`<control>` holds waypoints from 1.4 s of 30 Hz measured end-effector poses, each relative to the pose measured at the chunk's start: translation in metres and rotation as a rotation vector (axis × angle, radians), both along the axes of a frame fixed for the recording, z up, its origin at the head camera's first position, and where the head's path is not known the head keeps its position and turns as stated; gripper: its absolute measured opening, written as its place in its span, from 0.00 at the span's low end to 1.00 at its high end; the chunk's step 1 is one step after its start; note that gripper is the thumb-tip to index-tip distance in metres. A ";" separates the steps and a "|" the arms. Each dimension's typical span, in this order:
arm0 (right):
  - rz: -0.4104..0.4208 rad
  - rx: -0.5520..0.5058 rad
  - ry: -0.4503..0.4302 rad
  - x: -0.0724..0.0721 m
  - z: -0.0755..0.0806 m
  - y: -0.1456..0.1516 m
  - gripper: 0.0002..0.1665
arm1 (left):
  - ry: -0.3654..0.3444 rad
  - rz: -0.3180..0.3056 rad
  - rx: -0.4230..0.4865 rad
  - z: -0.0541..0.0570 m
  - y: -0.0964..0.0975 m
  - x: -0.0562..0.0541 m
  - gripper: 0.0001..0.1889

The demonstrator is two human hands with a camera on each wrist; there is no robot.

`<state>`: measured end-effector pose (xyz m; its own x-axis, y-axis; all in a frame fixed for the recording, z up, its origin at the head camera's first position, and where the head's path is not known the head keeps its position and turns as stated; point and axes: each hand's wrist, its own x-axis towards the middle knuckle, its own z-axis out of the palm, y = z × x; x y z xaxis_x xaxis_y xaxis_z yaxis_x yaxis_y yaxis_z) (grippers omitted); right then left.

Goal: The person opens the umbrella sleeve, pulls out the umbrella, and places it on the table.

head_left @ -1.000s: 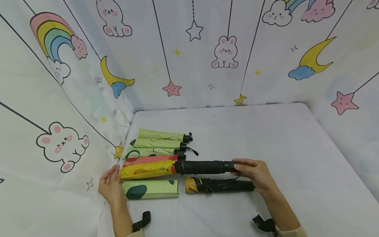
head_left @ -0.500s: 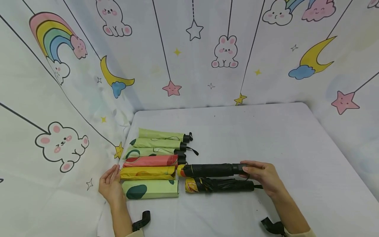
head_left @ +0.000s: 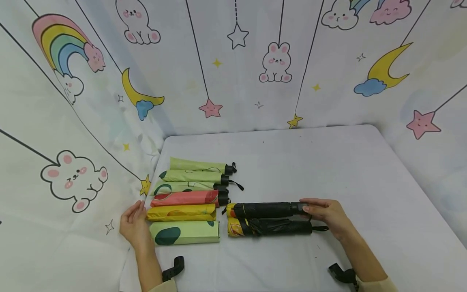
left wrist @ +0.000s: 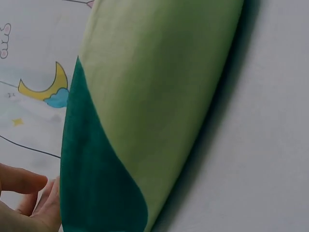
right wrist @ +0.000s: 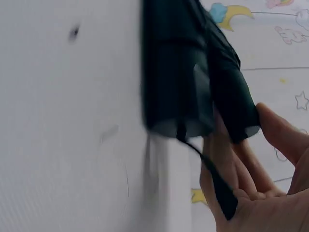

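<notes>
A printed cartoon bear (head_left: 74, 180) hangs on the curtain well left of a yellow sleeve (head_left: 182, 213), the flat cover at the middle of this white tabletop (head_left: 303, 170) display. A person's left hand (head_left: 134, 225) meets the yellow sleeve's left end; whether it pinches the fabric cannot be told. Directly beyond the yellow sleeve lie a folded red umbrella (head_left: 186, 198) and then three light green umbrellas (head_left: 193, 176), side by side, while a green sleeve (head_left: 193, 232) with a dark oval print lies along its near side. Right of the yellow sleeve, a black umbrella (head_left: 264, 210) with a yellow tip extends just beyond a second dark umbrella (head_left: 282, 227). At far right of the yellow sleeve, the right hand (head_left: 328, 217) grips the black umbrella's handle end between thumb and fingers.
</notes>
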<state>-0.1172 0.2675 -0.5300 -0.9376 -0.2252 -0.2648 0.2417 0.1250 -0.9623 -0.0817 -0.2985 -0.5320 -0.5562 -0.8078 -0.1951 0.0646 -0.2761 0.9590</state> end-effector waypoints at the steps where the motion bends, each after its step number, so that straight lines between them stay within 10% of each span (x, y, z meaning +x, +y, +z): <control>1: 0.013 0.044 0.012 -0.001 0.000 0.001 0.28 | 0.000 -0.004 -0.014 0.001 0.000 -0.001 0.18; 13: 0.155 0.452 0.204 -0.014 0.012 -0.021 0.21 | -0.013 -0.062 -0.098 0.012 0.001 -0.010 0.19; 42: 0.465 0.484 0.317 -0.074 0.043 -0.207 0.20 | -0.182 -0.132 -0.128 -0.003 -0.003 -0.034 0.26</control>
